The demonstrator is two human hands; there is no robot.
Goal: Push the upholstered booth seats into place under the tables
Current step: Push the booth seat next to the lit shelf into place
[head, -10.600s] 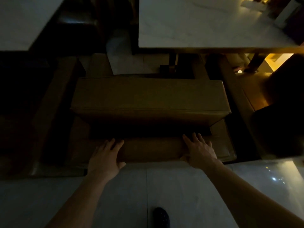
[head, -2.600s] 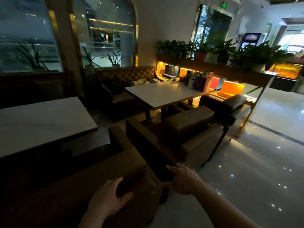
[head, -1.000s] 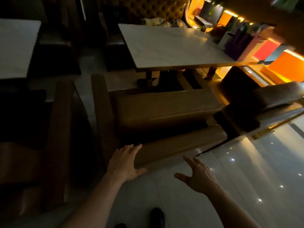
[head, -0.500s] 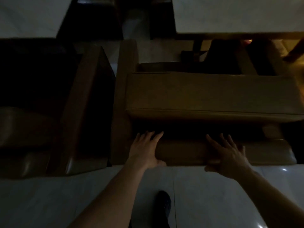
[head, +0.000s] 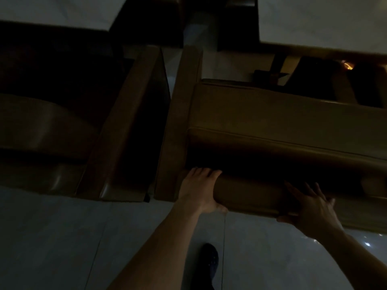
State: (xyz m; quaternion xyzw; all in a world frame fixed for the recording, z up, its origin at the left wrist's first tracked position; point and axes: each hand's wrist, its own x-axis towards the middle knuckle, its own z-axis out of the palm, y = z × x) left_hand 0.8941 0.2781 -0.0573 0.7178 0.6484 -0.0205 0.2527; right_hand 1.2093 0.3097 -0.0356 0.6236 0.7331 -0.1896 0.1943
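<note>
A brown upholstered booth seat [head: 282, 122] stands in front of me in dim light, its seat cushion facing a white marble table [head: 322, 19] at the upper right. My left hand [head: 200, 189] lies over the left end of the seat's padded backrest, fingers on top and thumb on the near side. My right hand [head: 312, 206] holds the same backrest further right in the same way. The table's dark pedestal shows beyond the cushion.
A second brown booth seat [head: 117, 130] stands close on the left, with a narrow gap between the two armrests, facing another white table [head: 52, 9]. Grey tiled floor [head: 62, 237] lies under me, with my dark shoe [head: 209, 262] on it.
Both hands have settled more firmly on the backrest since half a second ago. The view has shifted right and closer to the seat.
</note>
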